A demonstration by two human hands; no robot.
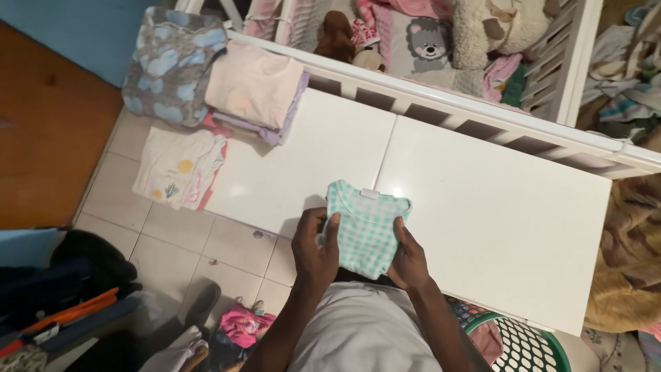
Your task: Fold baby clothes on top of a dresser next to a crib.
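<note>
Small soft garment (365,231), mint-and-white gingham knit, folded into a rough rectangle, sat at the near edge of the smooth glossy white tabletop (496,227). Left hand (315,248) and right hand (409,258) each had a grip clamped on a side edge, fingers curled over the cloth. Folded pastel stack (256,89) lay at the far left corner.

Left hand (315,249): I see it low in the head view, fingers curled, thumb pointing up, clamped on something.
Right hand (407,260): mirrors it, fingers likewise gripping.
Forearms: both bare, rising from the bottom edge and converging.
</note>
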